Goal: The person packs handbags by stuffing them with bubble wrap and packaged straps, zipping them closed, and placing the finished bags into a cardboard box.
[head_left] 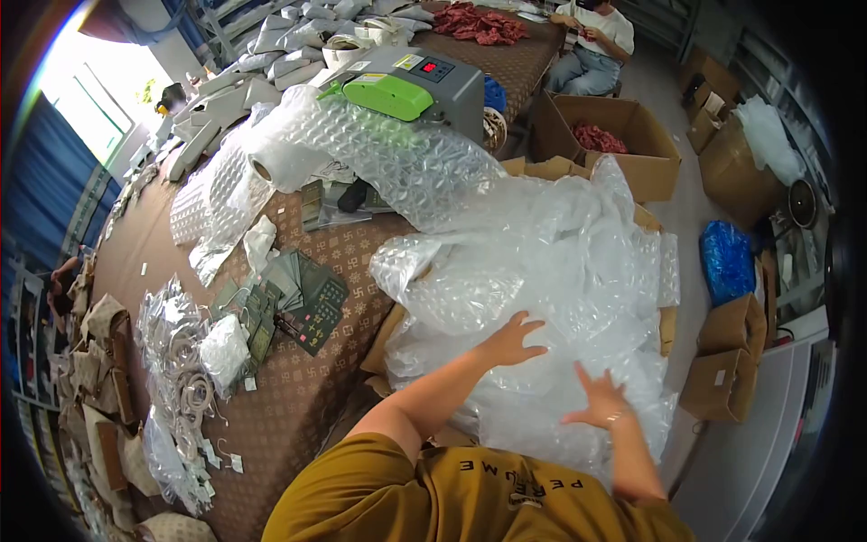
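Note:
My left hand [515, 342] is over the near part of a large heap of clear bubble wrap [578, 271], fingers spread. To its right, my right hand [601, 400] is also spread out above the same plastic; whether either palm presses on it I cannot tell. Neither hand holds anything. The bubble wrap fills and covers an open cardboard box, whose brown edges [668, 330] show at the sides. From the heap, a strip of air-cushion film [406, 167] runs up to a grey and green air-cushion machine [424, 86] on the table.
On the brown patterned table [298, 406] lie dark green printed cards [312, 307], bagged rings or cords [190, 379] and a film roll [280, 167]. Behind stand a cardboard box [646, 172] with red pieces and a seated person [596, 41]. A blue bag [725, 262] and cartons [722, 361] stand right.

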`<state>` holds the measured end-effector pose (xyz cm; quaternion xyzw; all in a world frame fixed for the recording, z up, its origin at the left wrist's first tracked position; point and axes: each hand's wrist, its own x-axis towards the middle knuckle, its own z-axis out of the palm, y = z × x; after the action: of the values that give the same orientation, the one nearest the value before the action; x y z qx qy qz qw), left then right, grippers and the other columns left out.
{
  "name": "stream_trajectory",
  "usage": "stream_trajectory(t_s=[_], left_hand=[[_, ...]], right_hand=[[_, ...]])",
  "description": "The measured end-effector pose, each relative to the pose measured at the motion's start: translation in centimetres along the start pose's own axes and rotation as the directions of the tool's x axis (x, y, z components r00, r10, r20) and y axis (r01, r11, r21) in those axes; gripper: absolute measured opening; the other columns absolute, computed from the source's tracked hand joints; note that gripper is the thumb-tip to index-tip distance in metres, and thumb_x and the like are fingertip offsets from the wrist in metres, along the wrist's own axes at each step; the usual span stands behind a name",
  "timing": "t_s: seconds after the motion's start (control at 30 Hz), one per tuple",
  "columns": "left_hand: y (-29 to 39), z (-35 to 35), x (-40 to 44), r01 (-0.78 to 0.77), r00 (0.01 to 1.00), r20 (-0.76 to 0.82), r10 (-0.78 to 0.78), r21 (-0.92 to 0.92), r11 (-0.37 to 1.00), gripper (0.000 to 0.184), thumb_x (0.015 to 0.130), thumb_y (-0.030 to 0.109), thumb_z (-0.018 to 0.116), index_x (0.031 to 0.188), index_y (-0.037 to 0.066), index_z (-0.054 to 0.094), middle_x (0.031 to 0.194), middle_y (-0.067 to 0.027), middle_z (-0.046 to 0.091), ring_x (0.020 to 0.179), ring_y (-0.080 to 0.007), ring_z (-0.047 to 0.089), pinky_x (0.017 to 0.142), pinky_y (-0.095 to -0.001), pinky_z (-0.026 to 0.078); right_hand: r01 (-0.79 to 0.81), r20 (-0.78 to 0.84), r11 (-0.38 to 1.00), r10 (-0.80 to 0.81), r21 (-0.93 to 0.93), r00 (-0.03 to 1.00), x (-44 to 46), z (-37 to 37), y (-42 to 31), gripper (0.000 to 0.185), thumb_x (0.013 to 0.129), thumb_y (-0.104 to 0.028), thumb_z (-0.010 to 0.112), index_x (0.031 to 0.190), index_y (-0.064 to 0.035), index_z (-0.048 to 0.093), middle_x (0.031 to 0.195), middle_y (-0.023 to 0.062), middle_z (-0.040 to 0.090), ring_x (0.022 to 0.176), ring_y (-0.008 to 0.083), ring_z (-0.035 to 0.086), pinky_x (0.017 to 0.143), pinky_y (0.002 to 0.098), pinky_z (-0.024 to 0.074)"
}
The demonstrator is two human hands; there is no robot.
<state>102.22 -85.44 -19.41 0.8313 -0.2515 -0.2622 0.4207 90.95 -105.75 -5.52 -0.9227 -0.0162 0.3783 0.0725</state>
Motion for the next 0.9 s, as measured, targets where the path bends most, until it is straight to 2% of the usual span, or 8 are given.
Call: stream_trajectory(t_s=[0.1,0.2,0.4,0.6,0.67,0.7,0.77,0.9], left_hand=[[-0.1,0.7,-2.6,-0.105,0.994,0.016,0.106,-0.049,0.993,0.073,0.075,0.059,0.055,0.135,0.021,0.035,0.142,-0.0198,0.021,0.131,-0.0365,0.023,0.100,-0.0590,0.024],[3.3,0.0,-6.2,-0.061,0.946,0.325,0.008,0.152,0.986,0.081,0.071,0.060,0.060,0.137,0.023,0.031,0.143,-0.0172,0.021,0.131,-0.0371,0.022,0.100,-0.0597,0.021],[3.5,0.0,-12.7,-0.114,0.892,0.419,-0.169,0.571,0.813,0.104,0.056,0.052,0.076,0.141,0.022,0.022,0.144,-0.0177,0.020,0.133,-0.0350,0.019,0.100,-0.0578,0.022],[-11.2,5.9,-9.4,-0.008,0.858,0.514,-0.021,0.054,0.999,0.096,0.065,0.041,0.073,0.141,0.018,0.020,0.147,-0.0166,0.012,0.135,-0.0334,0.014,0.105,-0.0468,0.025],[-11.5,6.3,-8.5,-0.053,0.873,0.487,0.030,0.033,0.998,0.094,0.066,0.040,0.073,0.141,0.017,0.020,0.146,-0.0165,0.012,0.135,-0.0336,0.015,0.105,-0.0453,0.025],[-11.3,6.6,-8.3,-0.082,0.877,0.478,0.055,0.035,0.996,0.094,0.067,0.040,0.072,0.141,0.017,0.020,0.146,-0.0165,0.013,0.134,-0.0337,0.016,0.105,-0.0445,0.026],[-10.1,7.4,-8.6,-0.152,0.881,0.462,0.103,0.069,0.986,0.092,0.068,0.039,0.072,0.141,0.016,0.020,0.146,-0.0165,0.013,0.134,-0.0339,0.017,0.105,-0.0430,0.026],[-4.4,5.6,-12.4,-0.308,0.886,0.419,0.199,0.211,0.928,0.087,0.070,0.036,0.071,0.140,0.014,0.023,0.145,-0.0166,0.016,0.132,-0.0342,0.020,0.104,-0.0407,0.028]], right_hand=[[-0.138,0.091,0.966,0.161,-0.220,0.983,7.3,7.4,0.3,0.101,0.065,-0.059,0.066,0.142,-0.0192,0.016,0.135,0.0110,0.040,0.133,0.0384,0.017,0.097,0.0700,0.0108],[-0.097,0.180,0.863,0.212,-0.496,0.960,14.6,13.0,1.6,0.078,0.074,-0.053,0.061,0.136,-0.0160,0.033,0.134,0.0059,0.042,0.133,0.0340,0.018,0.097,0.0703,0.0121],[0.004,0.149,0.933,0.053,-0.359,0.987,12.8,7.7,0.3,0.055,0.081,-0.046,0.055,0.124,-0.0126,0.048,0.129,0.0079,0.047,0.129,0.0301,0.029,0.098,0.0646,0.0194],[0.047,-0.014,0.990,-0.049,-0.136,0.999,4.8,5.1,-1.6,0.056,0.083,-0.046,0.053,0.128,-0.0130,0.045,0.124,0.0162,0.049,0.118,0.0347,0.042,0.095,0.0461,0.0356],[0.218,-0.201,0.959,-0.181,0.180,0.963,-0.5,4.3,-4.6,0.059,0.081,-0.045,0.055,0.130,-0.0141,0.042,0.092,0.0205,0.061,0.105,0.0403,0.050,0.097,0.0444,0.0335],[0.197,-0.198,0.963,-0.160,0.184,0.967,-2.4,3.9,-6.8,0.059,0.081,-0.045,0.055,0.130,-0.0141,0.042,0.092,0.0205,0.061,0.105,0.0403,0.050,0.097,0.0444,0.0335],[0.307,-0.667,0.937,-0.124,0.164,0.735,-4.5,3.0,-11.3,0.057,0.082,-0.044,0.054,0.131,-0.0172,0.041,0.089,0.0194,0.061,0.109,0.0407,0.047,0.100,0.0506,0.0273],[0.044,-0.542,0.971,-0.168,-0.234,0.823,-1.4,4.8,-12.9,0.053,0.084,-0.044,0.050,0.131,-0.0208,0.040,0.091,0.0150,0.062,0.114,0.0405,0.043,0.100,0.0570,0.0222]])
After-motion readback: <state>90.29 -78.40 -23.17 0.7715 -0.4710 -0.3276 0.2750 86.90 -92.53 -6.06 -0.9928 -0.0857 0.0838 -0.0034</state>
